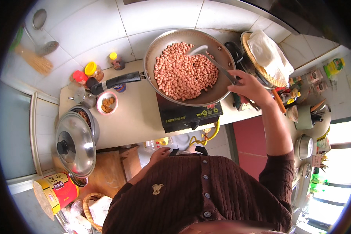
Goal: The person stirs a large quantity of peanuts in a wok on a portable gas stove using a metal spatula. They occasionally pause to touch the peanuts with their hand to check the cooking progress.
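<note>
Pink peanuts (173, 78), taupe wok (212, 41), black handle (123, 80)

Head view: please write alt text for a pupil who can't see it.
A right hand holds a metal utensil in a wide pan of what look like peanuts, above a black cooktop on a counter. The left hand is near the waist. To the pan's left are a small bowl, jars and a steel lid.

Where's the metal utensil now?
Head view, upper part, right of centre: the metal utensil is in the right hand, its head over peanuts in the pan.
</note>
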`<state>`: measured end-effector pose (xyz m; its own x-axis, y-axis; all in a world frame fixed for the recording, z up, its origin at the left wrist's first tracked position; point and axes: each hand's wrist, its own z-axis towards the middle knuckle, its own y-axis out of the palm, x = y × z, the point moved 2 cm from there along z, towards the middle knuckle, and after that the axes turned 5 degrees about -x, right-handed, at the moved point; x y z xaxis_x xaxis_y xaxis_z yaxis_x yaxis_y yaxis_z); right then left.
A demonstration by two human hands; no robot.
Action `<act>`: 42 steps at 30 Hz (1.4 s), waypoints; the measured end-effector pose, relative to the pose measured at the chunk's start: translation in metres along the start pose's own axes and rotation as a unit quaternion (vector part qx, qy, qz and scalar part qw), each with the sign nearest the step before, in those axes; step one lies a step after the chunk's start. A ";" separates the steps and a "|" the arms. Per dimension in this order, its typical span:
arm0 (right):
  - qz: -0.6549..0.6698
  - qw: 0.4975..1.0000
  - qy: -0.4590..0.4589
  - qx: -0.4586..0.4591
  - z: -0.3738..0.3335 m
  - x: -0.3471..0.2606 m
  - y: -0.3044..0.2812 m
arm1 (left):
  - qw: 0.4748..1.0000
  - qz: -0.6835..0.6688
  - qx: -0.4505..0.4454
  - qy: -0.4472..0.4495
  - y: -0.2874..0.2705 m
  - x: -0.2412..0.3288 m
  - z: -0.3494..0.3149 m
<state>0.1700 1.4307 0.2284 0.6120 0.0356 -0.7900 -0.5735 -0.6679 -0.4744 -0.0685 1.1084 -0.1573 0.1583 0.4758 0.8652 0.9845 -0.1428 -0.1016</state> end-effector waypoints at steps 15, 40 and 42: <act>-0.251 0.967 -0.016 -0.050 -0.068 0.005 -0.013 | 0.999 0.028 -0.009 -0.028 -0.003 0.003 0.004; -0.257 0.963 -0.070 -0.046 -0.018 0.008 -0.008 | 0.997 0.001 0.035 -0.061 0.001 0.007 -0.004; -0.270 0.954 -0.128 -0.024 -0.044 0.005 -0.024 | 0.998 0.007 0.024 -0.066 0.000 0.002 0.002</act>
<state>0.2106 1.4137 0.2528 0.6549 0.5596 -0.5079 -0.1836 -0.5341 -0.8252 -0.0677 1.1107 -0.1562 0.1779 0.5844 0.7917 0.9840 -0.1110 -0.1392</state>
